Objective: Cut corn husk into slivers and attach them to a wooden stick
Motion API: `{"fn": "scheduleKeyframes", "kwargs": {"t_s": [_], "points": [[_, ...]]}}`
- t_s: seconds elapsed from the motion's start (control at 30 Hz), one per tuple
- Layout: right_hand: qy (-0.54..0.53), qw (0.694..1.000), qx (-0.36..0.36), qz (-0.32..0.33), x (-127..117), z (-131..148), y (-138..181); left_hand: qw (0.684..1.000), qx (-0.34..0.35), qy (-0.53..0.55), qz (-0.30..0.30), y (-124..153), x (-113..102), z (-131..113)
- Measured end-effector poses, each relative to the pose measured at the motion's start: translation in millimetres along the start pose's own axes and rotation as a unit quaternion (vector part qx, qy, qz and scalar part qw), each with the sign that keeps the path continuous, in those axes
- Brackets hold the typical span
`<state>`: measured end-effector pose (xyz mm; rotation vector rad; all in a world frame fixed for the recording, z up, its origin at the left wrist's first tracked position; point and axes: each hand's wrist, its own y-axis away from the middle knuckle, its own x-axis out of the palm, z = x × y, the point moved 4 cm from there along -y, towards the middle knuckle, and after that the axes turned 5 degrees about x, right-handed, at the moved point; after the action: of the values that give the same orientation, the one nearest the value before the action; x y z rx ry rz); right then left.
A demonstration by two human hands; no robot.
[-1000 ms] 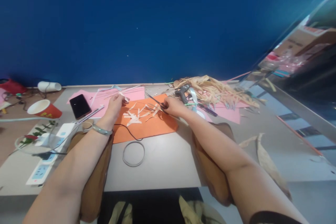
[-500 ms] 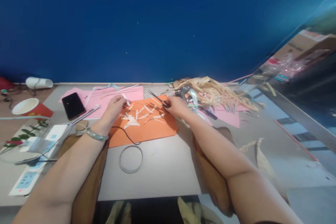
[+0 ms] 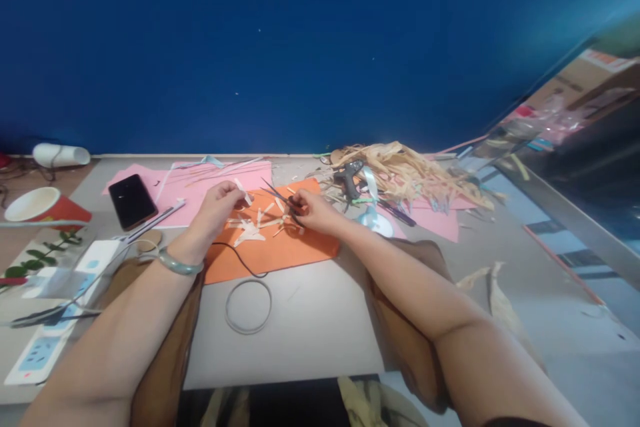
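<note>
My left hand pinches a small white strip over the left part of an orange sheet. A pair of scissors is in my right hand, its blades pointing left toward the strip; the blade tips are apart from it. Below the two hands, several pale cut strips and scraps lie scattered on the orange sheet. A thin dark cord crosses the sheet's lower left and leads toward a grey ring on the table.
Left are a phone, an orange paper cup, a tipped white cup and a power strip with cables. Behind on the right lie a glue gun, a raffia-like bundle and pink paper. A blue wall stands behind.
My right hand has moved left with the scissors, bringing the blades closer to the strip. My left hand still pinches the strip. The view has shifted slightly.
</note>
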<state>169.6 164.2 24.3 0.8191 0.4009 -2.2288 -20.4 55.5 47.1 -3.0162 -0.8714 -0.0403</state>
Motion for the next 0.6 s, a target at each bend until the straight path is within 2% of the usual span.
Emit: {"fn": "scheduleKeyframes", "kwargs": {"t_s": [0.1, 0.23, 0.33, 0.4, 0.5, 0.6], "points": [[-0.036, 0.999, 0.008, 0.0, -12, 5, 2, 1.0, 0.004, -0.004, -0.005, 1, 0, -2], [0.155, 0.984, 0.08, -0.035, -37, -1, 3, 1.0, 0.016, -0.011, -0.003, 2, 0, -6], [0.231, 0.968, 0.097, -0.018, -34, -5, 5, 1.0, 0.01, -0.013, 0.002, 3, 1, -6], [0.181, 0.98, 0.085, 0.011, -21, -3, 6, 1.0, 0.005, -0.019, 0.0, 3, 1, -5], [0.026, 0.997, 0.05, 0.047, 0, 3, 7, 1.0, 0.007, -0.024, 0.004, 3, 2, -6], [-0.046, 0.996, 0.045, 0.055, 2, 4, 5, 1.0, 0.004, -0.023, 0.003, 3, 1, -8]]}}
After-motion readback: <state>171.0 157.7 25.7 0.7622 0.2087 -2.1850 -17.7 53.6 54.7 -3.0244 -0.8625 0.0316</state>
